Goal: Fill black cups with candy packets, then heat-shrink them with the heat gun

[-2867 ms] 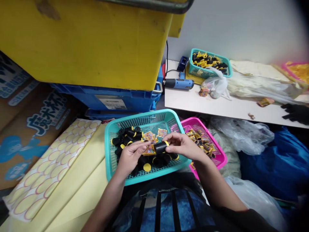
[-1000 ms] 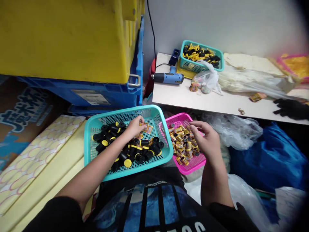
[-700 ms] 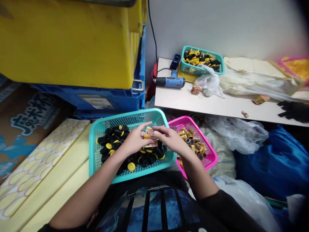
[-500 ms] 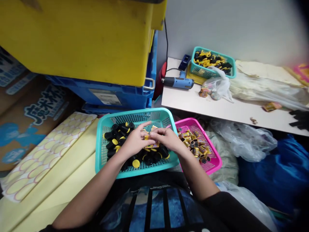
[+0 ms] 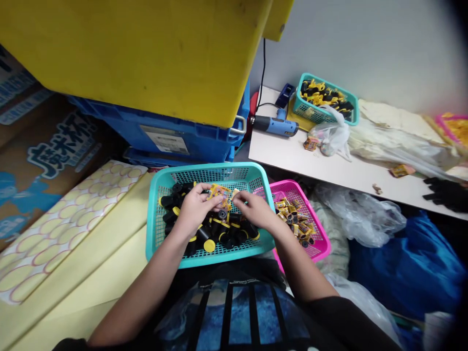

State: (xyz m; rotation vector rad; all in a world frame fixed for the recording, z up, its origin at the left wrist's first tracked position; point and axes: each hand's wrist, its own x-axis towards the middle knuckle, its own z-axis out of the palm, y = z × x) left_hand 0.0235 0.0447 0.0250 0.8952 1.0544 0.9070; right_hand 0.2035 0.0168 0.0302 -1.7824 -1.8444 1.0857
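Note:
Over the turquoise basket, my left hand is closed on a yellow printed label, thin and partly covered by my fingers. To its right, my right hand pinches a small pale yellow piece, whose kind I cannot make out. The two hands are slightly apart. Below them in the basket lie several black cylinders with yellow caps. The round end of a black cylinder shows just under the label.
A pink basket at the right holds label-wrapped cylinders. On the white shelf are a blue heat gun, a turquoise basket of black and yellow parts and a plastic bag. Blue and yellow crates rise at the left.
My hands have drawn slightly apart. The yellow label now stands more upright in my left hand, and my right hand has moved a little right with the pale piece.

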